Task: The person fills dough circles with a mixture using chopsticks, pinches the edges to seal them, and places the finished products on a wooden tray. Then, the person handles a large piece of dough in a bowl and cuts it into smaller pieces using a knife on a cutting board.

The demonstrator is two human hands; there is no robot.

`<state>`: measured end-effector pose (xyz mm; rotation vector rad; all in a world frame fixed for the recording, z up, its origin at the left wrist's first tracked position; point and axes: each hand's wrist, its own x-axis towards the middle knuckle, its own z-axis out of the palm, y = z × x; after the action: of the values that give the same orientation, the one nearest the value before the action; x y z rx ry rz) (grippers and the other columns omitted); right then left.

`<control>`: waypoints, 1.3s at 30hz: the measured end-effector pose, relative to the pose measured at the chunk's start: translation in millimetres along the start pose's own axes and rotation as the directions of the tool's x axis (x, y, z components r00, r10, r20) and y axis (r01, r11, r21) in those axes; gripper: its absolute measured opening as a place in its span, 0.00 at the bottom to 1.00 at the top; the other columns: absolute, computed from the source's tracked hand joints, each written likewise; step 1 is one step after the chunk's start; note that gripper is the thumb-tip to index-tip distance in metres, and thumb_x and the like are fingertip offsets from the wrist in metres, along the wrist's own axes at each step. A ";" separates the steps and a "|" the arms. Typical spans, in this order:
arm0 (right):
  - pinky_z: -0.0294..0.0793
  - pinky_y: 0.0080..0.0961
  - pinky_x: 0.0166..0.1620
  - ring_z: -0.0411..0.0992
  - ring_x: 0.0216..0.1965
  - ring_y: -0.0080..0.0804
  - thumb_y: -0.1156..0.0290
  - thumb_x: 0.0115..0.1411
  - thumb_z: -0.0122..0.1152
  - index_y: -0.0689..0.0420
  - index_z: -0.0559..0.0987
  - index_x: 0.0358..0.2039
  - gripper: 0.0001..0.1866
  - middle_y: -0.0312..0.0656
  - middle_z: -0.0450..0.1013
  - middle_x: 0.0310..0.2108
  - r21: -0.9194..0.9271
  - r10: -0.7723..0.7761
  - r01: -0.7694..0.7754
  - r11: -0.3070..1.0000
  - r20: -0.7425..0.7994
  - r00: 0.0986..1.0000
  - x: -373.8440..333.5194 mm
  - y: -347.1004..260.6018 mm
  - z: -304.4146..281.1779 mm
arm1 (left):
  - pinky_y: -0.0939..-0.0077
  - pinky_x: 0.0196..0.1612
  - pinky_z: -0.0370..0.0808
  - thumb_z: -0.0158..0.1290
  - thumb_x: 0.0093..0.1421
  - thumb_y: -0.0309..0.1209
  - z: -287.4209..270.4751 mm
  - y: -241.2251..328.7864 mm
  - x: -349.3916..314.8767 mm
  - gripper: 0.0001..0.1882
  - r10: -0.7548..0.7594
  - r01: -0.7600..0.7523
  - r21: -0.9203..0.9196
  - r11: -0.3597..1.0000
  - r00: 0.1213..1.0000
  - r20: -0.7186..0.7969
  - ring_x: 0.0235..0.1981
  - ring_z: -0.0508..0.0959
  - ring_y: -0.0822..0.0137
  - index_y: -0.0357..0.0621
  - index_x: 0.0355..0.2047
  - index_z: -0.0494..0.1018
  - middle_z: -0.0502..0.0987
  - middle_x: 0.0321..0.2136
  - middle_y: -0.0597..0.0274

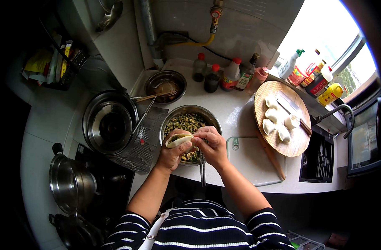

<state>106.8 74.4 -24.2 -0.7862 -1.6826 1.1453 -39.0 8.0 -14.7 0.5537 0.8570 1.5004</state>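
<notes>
A partly folded dumpling (pixel 178 141) rests in my left hand (pixel 172 153), its pale wrapper curved around green filling. The fingers of my right hand (pixel 210 145) pinch the wrapper's right end. Both hands are above a steel bowl (pixel 214 119) of chopped green and yellow filling (pixel 186 121). Metal chopsticks (pixel 203 171) lean over the bowl's near rim, below my right hand. To the right, several finished dumplings (pixel 271 115) lie on a round wooden board (pixel 263 93), beside a lump of dough (pixel 291 121) and a cleaver (pixel 288 104).
A rolling pin (pixel 273 158) lies across a pale cutting board (pixel 248 166). Sauce bottles (pixel 231 75) line the wall. A smaller bowl (pixel 180 79) with wooden-handled utensils stands behind, and dark pans (pixel 90 121) are at left. The sink (pixel 317 160) is at far right.
</notes>
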 end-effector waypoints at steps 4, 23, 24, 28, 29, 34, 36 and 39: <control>0.72 0.27 0.41 0.72 0.37 0.34 0.74 0.50 0.68 0.57 0.82 0.31 0.07 0.39 0.75 0.31 -0.004 -0.025 0.025 1.000 -0.036 0.999 0.5 -5.5 0.3 | 0.72 0.41 0.81 0.58 0.55 0.21 -2.4 0.2 0.2 0.14 -0.001 0.001 0.031 1.000 1.000 0.005 0.39 0.78 0.69 0.44 0.42 0.71 0.75 0.37 0.63; 0.71 0.28 0.40 0.72 0.35 0.35 0.73 0.49 0.69 0.55 0.81 0.32 0.09 0.40 0.74 0.30 -0.083 -0.115 0.118 0.989 0.041 0.992 0.5 -6.6 -11.1 | 0.86 0.38 0.72 0.62 0.54 0.24 -0.7 2.5 0.0 0.14 0.121 -0.161 0.441 0.883 0.986 0.119 0.35 0.73 0.79 0.43 0.40 0.72 0.74 0.34 0.69; 0.71 0.28 0.39 0.71 0.35 0.35 0.73 0.48 0.69 0.55 0.82 0.32 0.09 0.40 0.74 0.30 -0.096 -0.119 0.123 0.988 0.051 0.992 0.4 -7.2 -11.9 | 0.86 0.38 0.72 0.62 0.54 0.24 0.1 3.4 0.0 0.14 0.119 -0.162 0.447 0.880 0.985 0.124 0.35 0.73 0.79 0.43 0.40 0.72 0.74 0.34 0.69; 0.70 0.29 0.39 0.71 0.35 0.35 0.74 0.48 0.69 0.55 0.82 0.32 0.09 0.40 0.74 0.30 -0.086 -0.117 0.121 0.989 0.048 0.992 -2.8 -5.9 -14.2 | 0.85 0.38 0.72 0.62 0.54 0.24 1.2 5.3 0.0 0.13 0.103 -0.161 0.471 0.868 0.984 0.146 0.35 0.73 0.79 0.43 0.39 0.72 0.74 0.34 0.69; 0.70 0.29 0.39 0.71 0.35 0.35 0.74 0.48 0.69 0.55 0.82 0.32 0.09 0.40 0.74 0.30 -0.068 -0.113 0.116 0.991 0.037 0.993 -3.9 -4.8 -14.5 | 0.85 0.38 0.72 0.62 0.54 0.24 0.6 5.1 0.1 0.13 0.100 -0.162 0.475 0.865 0.983 0.153 0.35 0.73 0.79 0.43 0.39 0.72 0.74 0.34 0.69; 0.70 0.29 0.38 0.71 0.34 0.35 0.74 0.47 0.70 0.55 0.82 0.32 0.09 0.39 0.74 0.30 -0.102 -0.122 0.131 0.986 0.092 0.988 -2.3 -12.6 -19.1 | 0.81 0.39 0.72 0.63 0.52 0.24 -3.1 6.7 2.7 0.14 0.121 -0.237 0.557 0.796 0.964 0.237 0.35 0.74 0.76 0.42 0.38 0.73 0.75 0.33 0.67; 0.70 0.29 0.38 0.71 0.34 0.35 0.75 0.47 0.70 0.55 0.82 0.33 0.10 0.39 0.74 0.30 -0.123 -0.150 0.162 0.979 0.104 0.983 -2.2 -12.0 -20.3 | 0.80 0.39 0.72 0.64 0.51 0.24 -3.4 6.8 3.6 0.15 0.126 -0.254 0.587 0.769 0.960 0.251 0.35 0.75 0.75 0.41 0.38 0.73 0.76 0.33 0.66; 0.70 0.28 0.38 0.71 0.34 0.35 0.75 0.47 0.70 0.54 0.83 0.34 0.12 0.39 0.74 0.30 -0.122 -0.178 0.189 0.974 0.097 0.979 -3.3 -9.6 -20.2 | 0.79 0.40 0.72 0.64 0.51 0.24 0.0 10.4 3.9 0.14 0.115 -0.253 0.628 0.736 0.961 0.253 0.36 0.75 0.73 0.40 0.37 0.73 0.76 0.34 0.64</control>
<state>126.7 75.0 -13.6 -0.6535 -1.8753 0.9594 -45.9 12.2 -7.1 1.3286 1.2002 1.2581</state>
